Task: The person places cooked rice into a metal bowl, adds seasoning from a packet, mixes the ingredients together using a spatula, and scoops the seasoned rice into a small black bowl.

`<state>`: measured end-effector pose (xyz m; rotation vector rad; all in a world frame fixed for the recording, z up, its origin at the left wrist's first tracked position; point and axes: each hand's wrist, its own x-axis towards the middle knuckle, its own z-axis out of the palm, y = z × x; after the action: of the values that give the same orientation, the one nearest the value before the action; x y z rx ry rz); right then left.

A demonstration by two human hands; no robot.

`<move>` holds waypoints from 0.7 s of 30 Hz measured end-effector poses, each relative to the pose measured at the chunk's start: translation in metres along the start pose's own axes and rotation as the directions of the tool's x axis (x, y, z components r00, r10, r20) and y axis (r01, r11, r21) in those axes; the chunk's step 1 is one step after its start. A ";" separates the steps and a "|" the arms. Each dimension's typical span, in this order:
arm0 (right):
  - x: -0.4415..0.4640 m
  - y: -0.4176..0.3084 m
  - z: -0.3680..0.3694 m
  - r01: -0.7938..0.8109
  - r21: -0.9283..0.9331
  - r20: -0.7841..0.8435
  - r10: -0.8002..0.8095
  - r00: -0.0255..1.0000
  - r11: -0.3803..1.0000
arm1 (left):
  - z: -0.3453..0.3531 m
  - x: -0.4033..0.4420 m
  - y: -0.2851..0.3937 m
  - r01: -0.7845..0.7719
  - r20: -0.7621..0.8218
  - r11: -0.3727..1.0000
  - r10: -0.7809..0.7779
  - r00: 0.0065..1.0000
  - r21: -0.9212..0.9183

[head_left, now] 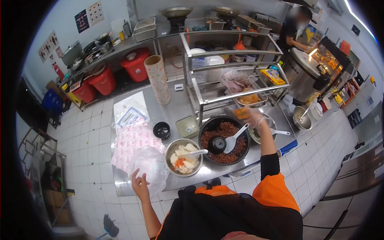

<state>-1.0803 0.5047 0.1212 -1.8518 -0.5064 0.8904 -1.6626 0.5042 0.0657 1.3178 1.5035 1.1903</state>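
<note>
My right hand (256,119), in a clear plastic glove, reaches over the right side of the table beside a piece of orange food (241,113); whether the fingers grip it is unclear. My left hand (140,183) is empty with its fingers apart, at the edge of a clear plastic sheet (150,168). Pink-printed paper (130,142) lies behind the sheet. Between my hands are a steel bowl (175,168) of pale and orange food with a white spoon, and a black pot (205,156) of dark reddish grains with a white paddle (231,145) and a black cup (217,144).
A metal rack (236,71) with bowls and trays rises behind the pot. A tall paper roll (157,80) stands at the back left, a small black bowl (161,130) nearer. Another person (287,36) works at the back right, beside a large cooker (300,74).
</note>
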 end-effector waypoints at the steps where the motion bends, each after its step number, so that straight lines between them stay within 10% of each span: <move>1: -0.005 -0.003 0.005 0.035 -0.152 -0.100 -0.050 0.994 0.988 | 0.001 -0.001 0.000 0.017 0.032 1.000 -0.017 0.999 -0.004; 3: -0.018 0.022 0.007 0.270 -0.935 -0.085 -0.887 0.454 0.228 | 0.005 -0.009 -0.003 0.000 0.047 1.000 -0.001 0.999 0.018; 5: -0.108 -0.020 0.046 0.455 -0.704 -0.274 -0.800 0.534 0.545 | 0.016 -0.014 -0.016 -0.015 0.046 1.000 0.016 0.999 -0.018; 6: -0.150 -0.030 0.066 0.527 -0.578 -0.151 -0.716 0.681 0.623 | 0.021 -0.017 -0.027 0.011 0.060 0.997 -0.006 0.998 -0.082; 8: -0.180 0.004 0.119 0.803 -0.256 0.113 -0.808 0.578 0.538 | 0.033 -0.023 -0.033 0.096 0.171 0.986 -0.073 0.983 -0.133; 14: -0.205 0.066 0.247 0.519 0.503 0.017 -0.607 0.794 0.692 | 0.056 -0.017 -0.029 -0.050 0.212 0.998 0.059 0.976 -0.046; 18: -0.171 0.096 0.260 0.625 0.223 0.280 -0.663 0.694 0.748 | 0.035 0.003 -0.033 -0.283 0.236 0.891 0.207 0.949 0.354; 21: -0.172 0.057 0.267 0.314 0.751 0.271 -0.704 0.657 0.581 | 0.028 0.016 -0.052 -0.386 0.263 0.737 0.284 0.922 0.555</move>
<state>-1.3980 0.5223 0.0639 -0.6765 -0.9240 0.9895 -1.6508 0.5233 0.0090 2.1412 1.6300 0.7935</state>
